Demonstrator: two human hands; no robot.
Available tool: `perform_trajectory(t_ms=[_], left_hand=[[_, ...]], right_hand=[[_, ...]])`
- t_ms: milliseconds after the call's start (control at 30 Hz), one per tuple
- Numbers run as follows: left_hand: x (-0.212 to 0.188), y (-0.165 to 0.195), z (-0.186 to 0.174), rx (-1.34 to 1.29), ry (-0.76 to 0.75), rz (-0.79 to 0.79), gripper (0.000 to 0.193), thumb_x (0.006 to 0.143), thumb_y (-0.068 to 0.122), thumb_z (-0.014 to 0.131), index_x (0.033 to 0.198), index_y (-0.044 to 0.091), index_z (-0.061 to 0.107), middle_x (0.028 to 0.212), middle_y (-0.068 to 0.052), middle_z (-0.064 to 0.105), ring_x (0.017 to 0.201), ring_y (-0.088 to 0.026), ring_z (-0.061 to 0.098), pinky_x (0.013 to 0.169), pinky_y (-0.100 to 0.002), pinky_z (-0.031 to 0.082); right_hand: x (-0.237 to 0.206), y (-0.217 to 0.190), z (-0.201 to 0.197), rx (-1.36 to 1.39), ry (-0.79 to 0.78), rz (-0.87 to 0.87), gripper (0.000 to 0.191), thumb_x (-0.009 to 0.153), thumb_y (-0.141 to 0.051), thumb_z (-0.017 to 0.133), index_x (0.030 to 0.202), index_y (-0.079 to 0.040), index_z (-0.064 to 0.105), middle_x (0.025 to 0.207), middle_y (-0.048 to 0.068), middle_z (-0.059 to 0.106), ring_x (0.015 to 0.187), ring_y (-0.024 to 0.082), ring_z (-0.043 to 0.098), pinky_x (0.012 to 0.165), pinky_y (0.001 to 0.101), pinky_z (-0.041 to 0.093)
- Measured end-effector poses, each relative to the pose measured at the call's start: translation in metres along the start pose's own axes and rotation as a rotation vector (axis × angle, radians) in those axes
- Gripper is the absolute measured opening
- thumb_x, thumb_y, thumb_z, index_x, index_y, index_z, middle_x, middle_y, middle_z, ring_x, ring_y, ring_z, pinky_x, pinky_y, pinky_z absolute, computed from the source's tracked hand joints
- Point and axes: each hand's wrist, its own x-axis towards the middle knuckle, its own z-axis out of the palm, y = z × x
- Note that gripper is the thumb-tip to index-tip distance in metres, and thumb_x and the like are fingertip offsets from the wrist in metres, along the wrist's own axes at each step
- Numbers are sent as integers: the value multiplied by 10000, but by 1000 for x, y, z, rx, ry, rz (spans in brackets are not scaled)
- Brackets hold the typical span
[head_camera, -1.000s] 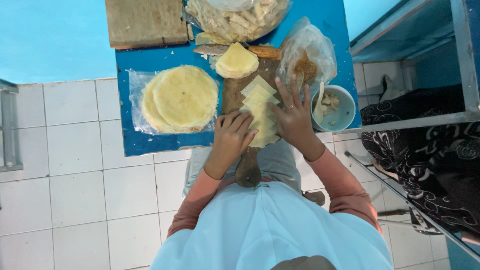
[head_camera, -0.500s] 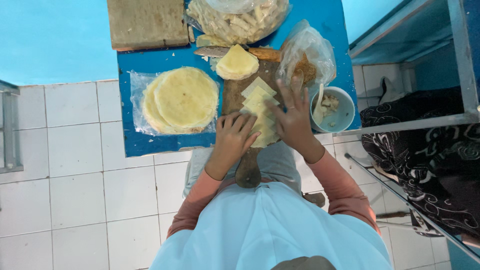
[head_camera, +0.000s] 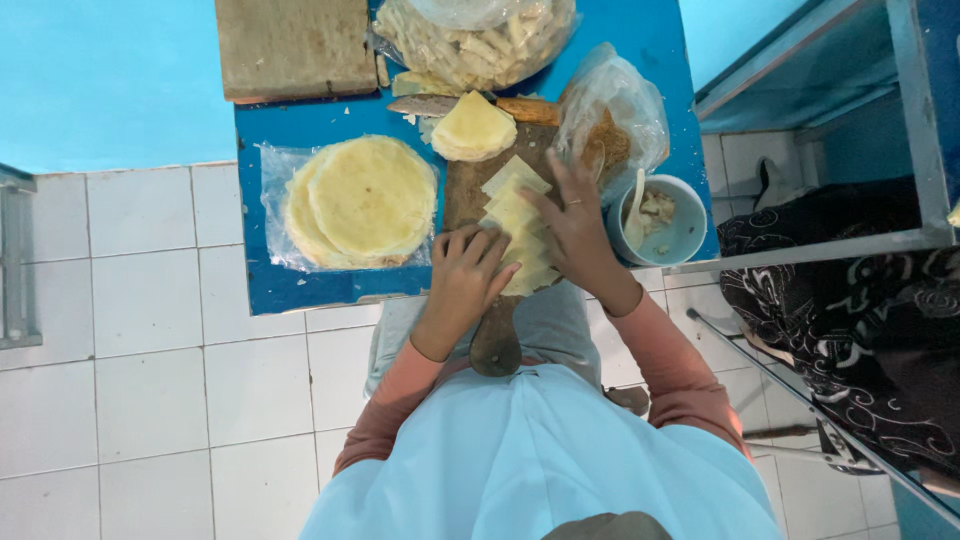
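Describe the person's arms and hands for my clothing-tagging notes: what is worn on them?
Both arms are covered by long, salmon-pink sleeves that end at the wrists, under a pale blue garment over the shoulders. The left hand is bare, with no glove or jewellery visible. The right hand is also ungloved and wears a thin ring on one finger.

You've got a stack of round flatbreads (head_camera: 365, 200) on plastic left of the board, a bag of cut strips (head_camera: 470, 35) at the top, a knife (head_camera: 470, 104), a bowl with spoon (head_camera: 660, 220), and a wooden block (head_camera: 295, 45) top left.
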Motion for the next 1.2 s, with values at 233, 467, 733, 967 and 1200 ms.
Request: perform_trajectory(t_ms=[233,467,733,967,1200], left_hand=[[0,0,-2,-17,-3,-8,408,933,319,721,1249,63,689,1240,-64,641,1201,-275,557,1005,-462,401],[0,1,-2,-56,-4,-17,406,936,314,720,1252,61,686,1238,-59,642,1204,-277,557,1006,-459,397],[-1,0,-2,-50,-5,-17,410,929,310,723,1254,63,686,1248,-62,646,1206,-270,558,1013,-458,394],[-2,0,-1,-60,3,-14,408,927,307,724,1256,70,688,1239,-60,648,1206,-270,561,1015,-458,394],[-2,-1,-1,-55,7,-9,412,937,304,722,1267,60,686,1251,-62,647,1206,-271,559,1020,-462,394]], right_hand=[[3,0,2,-20,-42,8,405,870,-16,642,1231,-165,748,1669,164,336,1580,449,167,1229,671,187],[7,5,0,-78,22,37,401,838,16,649,1206,-129,711,1709,140,334,1635,432,166,1266,728,220],[8,2,5,-362,35,-121,410,870,-94,711,1260,-216,734,1677,118,359,1571,455,182,1172,743,197],[11,10,5,-126,54,-31,483,898,-35,667,1374,-115,655,1717,181,276,1607,485,186,1253,729,211],[16,6,9,-272,-11,-71,573,781,-57,691,1339,-185,713,1662,170,326,1559,449,209,1177,748,218]])
